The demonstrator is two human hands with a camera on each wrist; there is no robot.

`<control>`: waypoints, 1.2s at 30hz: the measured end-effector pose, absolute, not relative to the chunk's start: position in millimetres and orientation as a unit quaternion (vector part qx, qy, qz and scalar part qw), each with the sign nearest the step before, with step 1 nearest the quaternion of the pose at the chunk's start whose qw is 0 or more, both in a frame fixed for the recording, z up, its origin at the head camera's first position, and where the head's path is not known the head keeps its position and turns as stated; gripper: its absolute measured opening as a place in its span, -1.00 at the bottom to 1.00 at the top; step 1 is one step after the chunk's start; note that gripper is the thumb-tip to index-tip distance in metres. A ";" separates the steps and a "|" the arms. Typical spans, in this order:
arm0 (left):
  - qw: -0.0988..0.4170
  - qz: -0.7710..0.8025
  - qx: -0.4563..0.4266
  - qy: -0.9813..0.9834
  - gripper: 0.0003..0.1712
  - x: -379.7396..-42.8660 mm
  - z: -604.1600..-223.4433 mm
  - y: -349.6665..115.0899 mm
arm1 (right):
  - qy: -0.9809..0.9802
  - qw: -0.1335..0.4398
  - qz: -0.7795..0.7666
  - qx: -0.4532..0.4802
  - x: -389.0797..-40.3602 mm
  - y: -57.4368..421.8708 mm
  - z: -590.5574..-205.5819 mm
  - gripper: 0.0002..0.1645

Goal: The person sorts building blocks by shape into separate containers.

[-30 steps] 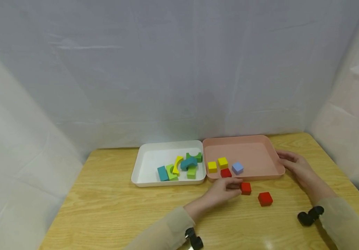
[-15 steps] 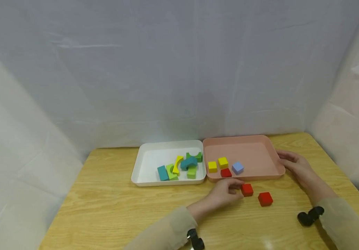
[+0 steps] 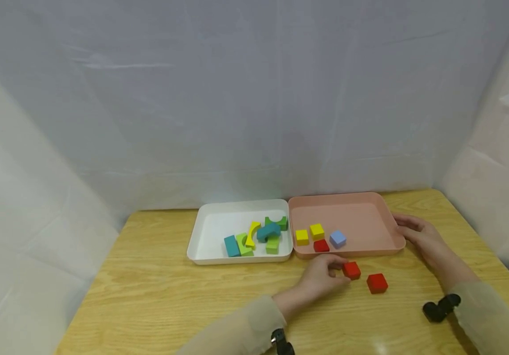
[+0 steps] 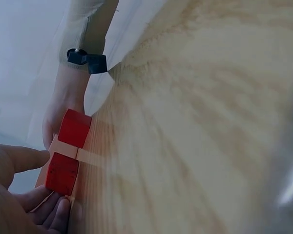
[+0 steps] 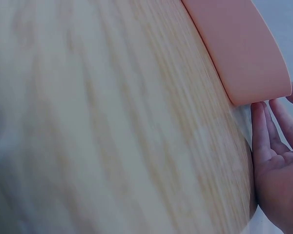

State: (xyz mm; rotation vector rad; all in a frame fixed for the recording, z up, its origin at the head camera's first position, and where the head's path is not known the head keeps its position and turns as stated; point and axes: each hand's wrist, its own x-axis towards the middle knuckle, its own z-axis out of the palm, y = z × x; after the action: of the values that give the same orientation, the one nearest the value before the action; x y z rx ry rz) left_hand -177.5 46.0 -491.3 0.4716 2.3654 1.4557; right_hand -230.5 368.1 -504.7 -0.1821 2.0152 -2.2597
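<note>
My left hand [image 3: 318, 277] is at a red cube [image 3: 352, 270] on the table in front of the pink tray [image 3: 360, 209]. In the left wrist view its fingertips reach the lower edge of this red cube [image 4: 62, 174], and the thumb is beside the upper corner; they hold it loosely between them. A second red cube [image 3: 377, 283] lies just to its right. My right hand [image 3: 423, 240] rests against the tray's right end, fingers fairly straight. The right wrist view shows those fingertips [image 5: 259, 114] touching the tray's outer wall [image 5: 251, 58].
Inside the pink tray lie two yellow cubes [image 3: 302, 237], a red block [image 3: 321, 245] and a light blue cube [image 3: 337, 239]. The adjoining white tray [image 3: 214, 217] holds several blue, green and yellow blocks. White sheeting [image 3: 254, 98] encloses the table's back and sides.
My left hand has shifted slightly right and toward me, and the red cube has moved a little the same way. The right hand and trays stay put.
</note>
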 end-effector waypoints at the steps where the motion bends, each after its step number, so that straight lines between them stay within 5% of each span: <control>1: 0.158 0.507 0.163 0.832 -0.56 -176.6 -490.3 46.9 | 0.663 0.055 -0.744 -0.061 -230.3 368.1 -504.6 -0.58; 26: 0.111 0.420 0.156 0.887 -0.64 -173.6 -486.7 58.1 | 0.683 0.042 -0.727 -0.056 -234.5 365.1 -505.3 -0.58; 36: 0.131 0.441 0.147 0.876 -0.70 -175.0 -484.9 54.9 | 0.675 0.043 -0.735 -0.055 -236.8 364.3 -506.7 -0.53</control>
State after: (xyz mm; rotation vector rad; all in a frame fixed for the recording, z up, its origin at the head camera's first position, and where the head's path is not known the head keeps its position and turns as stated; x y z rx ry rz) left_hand -175.0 54.9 -484.9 0.4256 2.5433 1.2807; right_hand -236.8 364.3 -506.7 -0.1675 2.0632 -2.2478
